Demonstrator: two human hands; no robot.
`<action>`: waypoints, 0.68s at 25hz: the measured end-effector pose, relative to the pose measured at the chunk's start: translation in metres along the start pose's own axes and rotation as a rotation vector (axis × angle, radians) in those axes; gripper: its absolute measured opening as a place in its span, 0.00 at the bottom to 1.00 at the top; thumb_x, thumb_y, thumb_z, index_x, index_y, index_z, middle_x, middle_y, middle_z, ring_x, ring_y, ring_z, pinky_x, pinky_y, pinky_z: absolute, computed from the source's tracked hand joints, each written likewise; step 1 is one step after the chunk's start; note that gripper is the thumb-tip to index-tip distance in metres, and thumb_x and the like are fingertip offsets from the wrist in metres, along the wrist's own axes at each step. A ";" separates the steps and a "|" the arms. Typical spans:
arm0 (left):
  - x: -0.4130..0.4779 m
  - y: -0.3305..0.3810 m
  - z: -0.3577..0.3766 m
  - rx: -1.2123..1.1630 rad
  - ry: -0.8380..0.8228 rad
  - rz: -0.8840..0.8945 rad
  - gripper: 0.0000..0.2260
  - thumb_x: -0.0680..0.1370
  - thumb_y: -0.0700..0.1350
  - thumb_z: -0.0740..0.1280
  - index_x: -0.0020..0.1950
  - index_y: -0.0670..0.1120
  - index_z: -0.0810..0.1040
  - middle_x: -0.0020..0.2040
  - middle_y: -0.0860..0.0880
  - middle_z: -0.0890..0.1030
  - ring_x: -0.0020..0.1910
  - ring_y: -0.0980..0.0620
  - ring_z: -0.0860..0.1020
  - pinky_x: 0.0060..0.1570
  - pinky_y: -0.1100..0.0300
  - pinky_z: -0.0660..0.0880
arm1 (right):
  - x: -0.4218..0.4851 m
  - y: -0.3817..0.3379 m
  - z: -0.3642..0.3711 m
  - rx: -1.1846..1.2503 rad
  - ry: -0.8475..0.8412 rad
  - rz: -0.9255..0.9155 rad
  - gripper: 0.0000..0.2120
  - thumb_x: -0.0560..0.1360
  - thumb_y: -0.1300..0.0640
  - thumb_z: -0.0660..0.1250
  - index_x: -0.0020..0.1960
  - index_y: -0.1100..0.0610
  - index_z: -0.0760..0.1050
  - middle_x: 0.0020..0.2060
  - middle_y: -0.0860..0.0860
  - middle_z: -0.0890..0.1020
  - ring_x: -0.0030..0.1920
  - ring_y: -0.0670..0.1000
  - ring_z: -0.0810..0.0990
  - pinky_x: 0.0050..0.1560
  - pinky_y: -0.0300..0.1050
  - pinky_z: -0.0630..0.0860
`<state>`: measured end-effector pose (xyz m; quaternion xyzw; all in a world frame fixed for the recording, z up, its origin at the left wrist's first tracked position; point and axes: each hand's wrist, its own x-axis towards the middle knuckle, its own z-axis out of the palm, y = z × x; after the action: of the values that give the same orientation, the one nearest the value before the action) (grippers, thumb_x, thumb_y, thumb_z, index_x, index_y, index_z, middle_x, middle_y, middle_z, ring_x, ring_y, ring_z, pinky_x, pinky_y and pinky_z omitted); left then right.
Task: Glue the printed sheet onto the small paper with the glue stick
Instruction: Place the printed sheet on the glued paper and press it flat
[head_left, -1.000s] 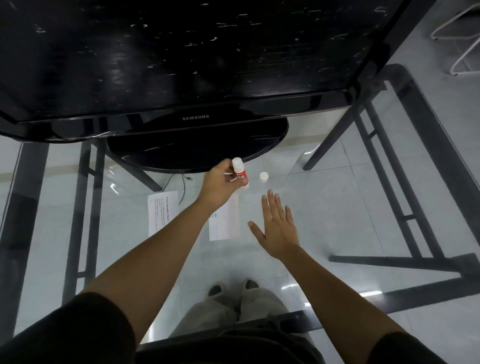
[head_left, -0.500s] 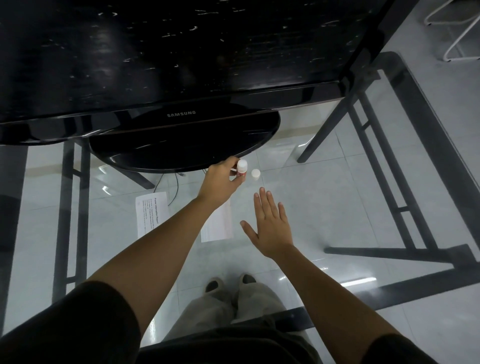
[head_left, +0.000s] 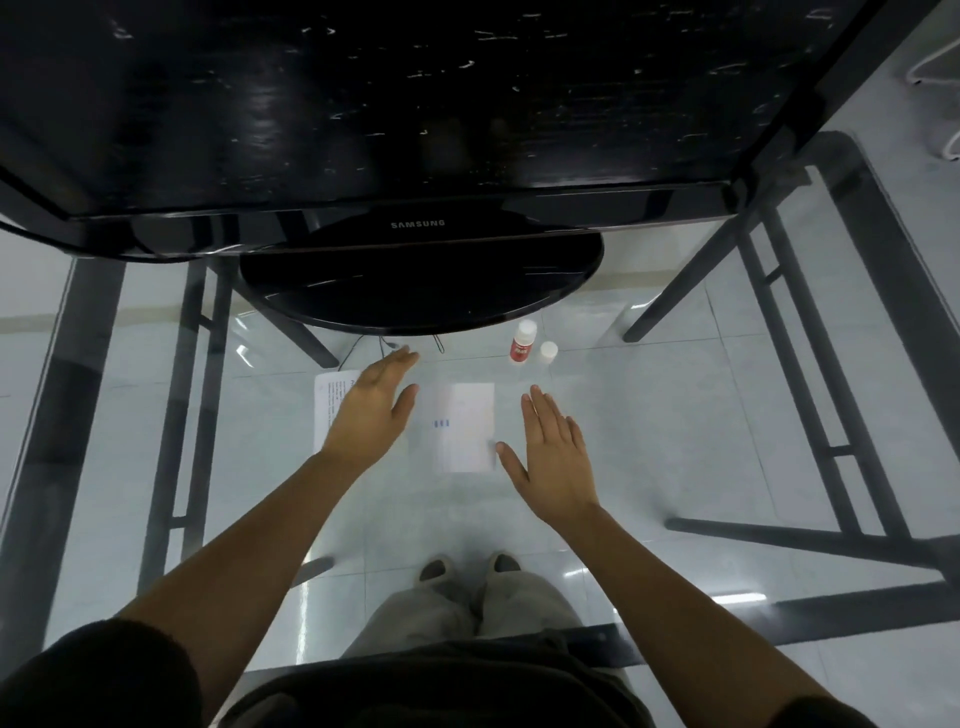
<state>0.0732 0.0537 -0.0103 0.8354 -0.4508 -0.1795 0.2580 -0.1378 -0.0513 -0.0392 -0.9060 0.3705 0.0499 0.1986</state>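
Note:
A red-and-white glue stick (head_left: 521, 342) stands upright on the glass table, with its white cap (head_left: 548, 353) just to its right. A small white paper (head_left: 464, 427) with faint print lies between my hands. The printed sheet (head_left: 327, 415) lies to its left, mostly hidden under my left hand (head_left: 370, 413), which hovers flat with fingers apart and holds nothing. My right hand (head_left: 555, 457) is open and empty, its thumb close to the small paper's right edge.
A black Samsung monitor (head_left: 415, 104) on a round black base (head_left: 421, 291) fills the far side of the glass table (head_left: 675, 415). Dark table legs, tiled floor and my feet show through the glass. The table's near edge runs over my lap.
My left hand set the glue stick down beside its cap, let go, and moved left over the printed sheet. My right hand stayed open near the small paper.

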 end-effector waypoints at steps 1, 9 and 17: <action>-0.010 -0.011 -0.005 0.036 0.012 -0.017 0.18 0.79 0.42 0.61 0.69 0.44 0.67 0.70 0.42 0.69 0.68 0.44 0.67 0.66 0.52 0.64 | -0.001 -0.010 0.000 0.093 0.027 0.024 0.32 0.77 0.39 0.51 0.74 0.55 0.51 0.76 0.53 0.55 0.75 0.55 0.53 0.71 0.49 0.48; -0.063 -0.057 -0.022 0.249 -0.101 -0.125 0.21 0.80 0.43 0.59 0.71 0.40 0.63 0.72 0.39 0.65 0.71 0.40 0.62 0.67 0.46 0.61 | 0.010 -0.068 0.003 0.388 0.110 0.281 0.33 0.72 0.45 0.68 0.69 0.57 0.58 0.66 0.56 0.66 0.62 0.54 0.67 0.60 0.47 0.71; -0.070 -0.027 0.014 0.228 -0.082 -0.032 0.19 0.80 0.43 0.58 0.70 0.39 0.65 0.71 0.41 0.67 0.72 0.44 0.62 0.69 0.56 0.53 | 0.015 -0.072 -0.006 0.623 0.088 0.387 0.37 0.66 0.59 0.75 0.68 0.55 0.58 0.64 0.55 0.67 0.62 0.56 0.69 0.59 0.50 0.73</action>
<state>0.0469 0.1215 -0.0330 0.8584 -0.4653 -0.1650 0.1397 -0.0779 -0.0166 -0.0142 -0.7165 0.5407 -0.0676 0.4356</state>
